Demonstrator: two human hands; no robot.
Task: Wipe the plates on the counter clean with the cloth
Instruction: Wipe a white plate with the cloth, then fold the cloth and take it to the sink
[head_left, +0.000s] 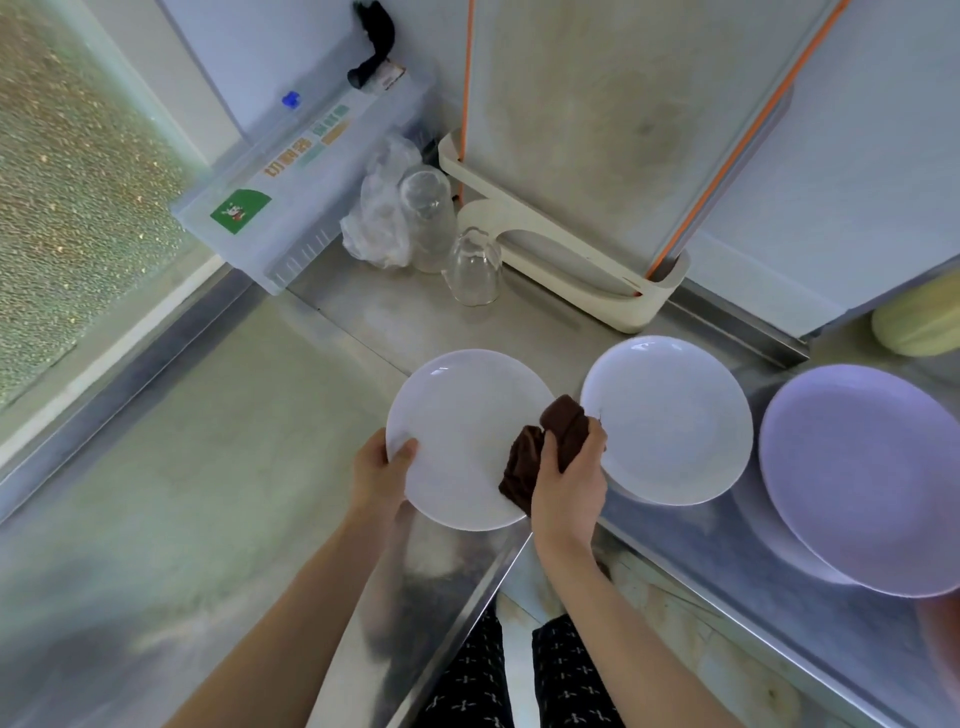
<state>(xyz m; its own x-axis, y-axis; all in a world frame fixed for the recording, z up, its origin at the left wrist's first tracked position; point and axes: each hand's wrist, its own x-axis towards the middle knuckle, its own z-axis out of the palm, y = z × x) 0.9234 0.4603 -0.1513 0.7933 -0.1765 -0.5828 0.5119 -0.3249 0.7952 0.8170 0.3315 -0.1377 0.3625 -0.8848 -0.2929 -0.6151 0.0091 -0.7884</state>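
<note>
Left hand (382, 467) gripping white plate (462, 436) rim, right hand (569, 478) clutching brown cloth (545, 447), box lettering unreadable

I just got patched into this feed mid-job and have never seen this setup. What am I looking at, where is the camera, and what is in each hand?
There is no machine here: a person works with bare hands, and the single picture comes from a wide-angle camera on their head, looking down. The left hand holds the left white plate by its rim. The right hand grips a brown cloth against that plate's right edge. Two more plates lie on the steel counter: a middle plate and a right plate. Behind them stand two upturned glasses, a cutting board in a stand, and a plastic-wrap box.
</note>
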